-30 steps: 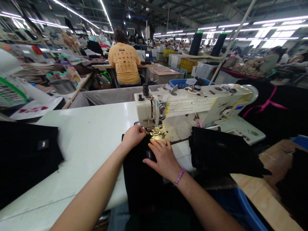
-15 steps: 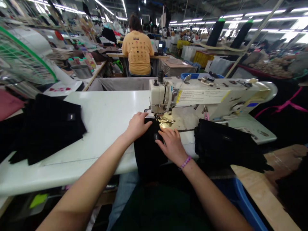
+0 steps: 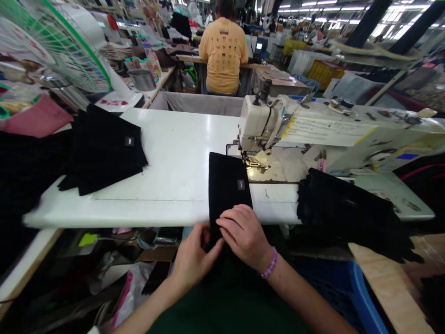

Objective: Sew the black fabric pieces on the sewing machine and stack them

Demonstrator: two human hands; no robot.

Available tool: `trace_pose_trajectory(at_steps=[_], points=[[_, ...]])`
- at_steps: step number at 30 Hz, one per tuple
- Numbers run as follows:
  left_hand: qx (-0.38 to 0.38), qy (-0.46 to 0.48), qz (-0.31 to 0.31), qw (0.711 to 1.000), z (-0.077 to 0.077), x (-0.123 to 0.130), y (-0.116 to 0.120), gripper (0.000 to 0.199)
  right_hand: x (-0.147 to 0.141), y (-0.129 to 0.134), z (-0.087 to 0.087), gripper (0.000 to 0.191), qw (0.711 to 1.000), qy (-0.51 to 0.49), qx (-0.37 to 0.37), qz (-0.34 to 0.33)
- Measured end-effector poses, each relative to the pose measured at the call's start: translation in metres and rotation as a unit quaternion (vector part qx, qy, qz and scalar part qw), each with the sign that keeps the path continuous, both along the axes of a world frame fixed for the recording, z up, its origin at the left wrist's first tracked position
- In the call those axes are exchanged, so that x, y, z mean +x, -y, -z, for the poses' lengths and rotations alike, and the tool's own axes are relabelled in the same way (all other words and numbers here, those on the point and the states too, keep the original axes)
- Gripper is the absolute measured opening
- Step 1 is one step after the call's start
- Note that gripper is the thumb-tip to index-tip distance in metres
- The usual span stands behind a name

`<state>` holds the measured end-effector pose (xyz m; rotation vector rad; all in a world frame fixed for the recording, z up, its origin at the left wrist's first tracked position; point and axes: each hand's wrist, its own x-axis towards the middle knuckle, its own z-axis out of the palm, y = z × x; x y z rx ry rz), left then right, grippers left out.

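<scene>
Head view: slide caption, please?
Left hand and right hand on black labelled cloth overhanging the white table near the sewing machine.

Cloth tag: pale lettering on the dark tag [image 3: 241, 185] of the black cloth [image 3: 227, 169]; too small for me to read.
Left-stack tag: pale characters on the small tag [image 3: 129, 141] of the black stack [image 3: 100, 160]; I can't make them out.
Machine paper: lines of writing on the paper strip [image 3: 323, 131] along the sewing machine [image 3: 259, 121], illegible to me.

Cloth panel [image 3: 227, 174]: matt black, fine texture. Surface [image 3: 174, 160]: smooth, glossy white. Sewing machine [image 3: 257, 118]: scuffed cream casing, shiny metal plate [image 3: 257, 163]. Paper strip [image 3: 325, 131]: matt. Board [image 3: 384, 283]: smooth, pale wood.
</scene>
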<state>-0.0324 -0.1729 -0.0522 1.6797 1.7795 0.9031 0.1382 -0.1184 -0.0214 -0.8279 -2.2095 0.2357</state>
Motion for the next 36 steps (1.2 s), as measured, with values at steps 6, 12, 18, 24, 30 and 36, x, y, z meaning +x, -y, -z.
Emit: trace_pose_trajectory(at_steps=[6, 12, 18, 24, 30, 36], points=[[0.089, -0.015, -0.023, 0.996, -0.017, 0.0, -0.011, 0.007, -0.008, -0.004, -0.001, 0.025, 0.997, -0.066, 0.04, 0.003], [0.204, -0.037, -0.015, 0.978, -0.028, -0.006, -0.009, 0.009, -0.005, -0.006, -0.006, 0.028, 0.994, -0.017, 0.103, -0.03], [0.224, -0.05, 0.004, 0.973, -0.033, -0.004, -0.009, 0.017, -0.007, -0.005, -0.008, 0.026, 0.992, -0.023, 0.12, -0.025], [0.24, -0.025, 0.005, 0.97, -0.033, -0.001, -0.007, 0.014, -0.008, -0.003, -0.008, 0.031, 0.993, -0.028, 0.115, -0.021], [0.202, 0.013, -0.01, 0.979, -0.034, 0.0, -0.003, 0.018, -0.01, -0.004, -0.007, 0.03, 0.992, -0.023, 0.125, -0.012], [0.091, 0.141, -0.018, 0.986, -0.044, -0.001, -0.004, 0.022, -0.012, -0.003, -0.002, 0.025, 0.991, -0.007, 0.13, -0.011]])
